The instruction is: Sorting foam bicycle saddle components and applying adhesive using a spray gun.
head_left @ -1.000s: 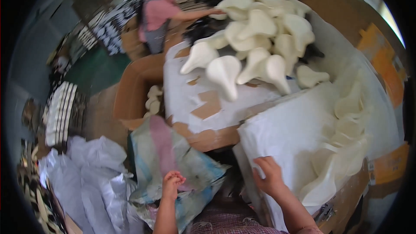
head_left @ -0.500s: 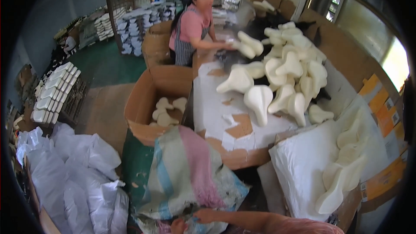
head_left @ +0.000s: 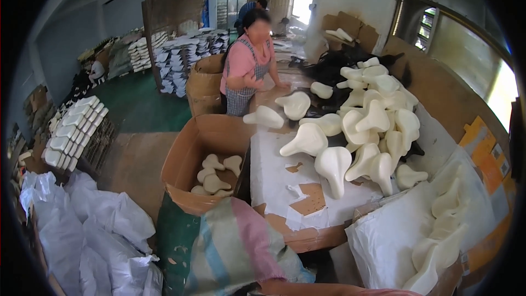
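Observation:
A large woven sack [head_left: 235, 246], pale green with blue and pink stripes, slumps in front of me at the lower edge. My right forearm reaches in from the lower right, and what shows of my right hand [head_left: 269, 286] is against the sack's near side. Its fingers are cut off by the picture's edge, so their grip is hidden. My left hand is out of the picture. Beyond the sack, cream-coloured bicycle saddle pads [head_left: 333, 171] lie heaped on the paper-covered table [head_left: 268, 159].
An open cardboard box [head_left: 178, 156] holding several saddle pads stands left of the table. A co-worker [head_left: 246, 68] in a checked apron stands behind it. White plastic sacks [head_left: 87, 230] crowd the lower left. More pads lie on white wrapping [head_left: 383, 246] at right.
The view has tilted up, so my left hand has left the picture and my right hand barely shows. The co-worker's arm has drawn back; two saddle pads now lie nearer that person.

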{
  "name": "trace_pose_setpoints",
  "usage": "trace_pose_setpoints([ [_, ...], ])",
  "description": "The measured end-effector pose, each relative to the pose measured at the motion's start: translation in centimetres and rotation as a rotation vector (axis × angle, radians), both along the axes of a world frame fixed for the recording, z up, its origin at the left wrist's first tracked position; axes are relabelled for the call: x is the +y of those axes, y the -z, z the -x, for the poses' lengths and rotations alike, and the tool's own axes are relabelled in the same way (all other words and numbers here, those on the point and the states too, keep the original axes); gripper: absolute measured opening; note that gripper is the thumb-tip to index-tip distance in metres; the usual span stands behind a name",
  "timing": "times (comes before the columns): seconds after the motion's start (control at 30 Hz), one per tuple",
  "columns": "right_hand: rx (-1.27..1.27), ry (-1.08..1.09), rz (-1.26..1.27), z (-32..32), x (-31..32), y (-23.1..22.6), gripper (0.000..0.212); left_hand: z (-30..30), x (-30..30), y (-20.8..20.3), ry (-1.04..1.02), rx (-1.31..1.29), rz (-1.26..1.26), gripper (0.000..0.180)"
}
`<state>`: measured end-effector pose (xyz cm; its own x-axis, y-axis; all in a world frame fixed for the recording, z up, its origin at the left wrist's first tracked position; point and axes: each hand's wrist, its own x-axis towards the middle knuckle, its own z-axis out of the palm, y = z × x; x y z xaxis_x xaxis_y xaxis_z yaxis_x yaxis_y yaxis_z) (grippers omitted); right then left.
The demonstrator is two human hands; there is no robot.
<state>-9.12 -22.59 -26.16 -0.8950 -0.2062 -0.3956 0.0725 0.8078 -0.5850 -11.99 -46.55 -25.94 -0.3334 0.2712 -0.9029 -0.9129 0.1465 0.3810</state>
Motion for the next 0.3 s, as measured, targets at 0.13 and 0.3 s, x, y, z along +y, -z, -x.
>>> trace_pose_setpoints([
  [0.13, 0.074, 0.032, -0.035, 6.0, 1.3, -13.0, 0.033, 22.5, 4.0, 2.7, 0.016, 0.641, 0.271, 0.045],
  [0.3, 0.474, 0.034, -0.45, 17.8, 8.7, -14.9, 0.038, 4.4, -10.7, 11.8, 0.711, 1.308, 1.115, 0.059],
])
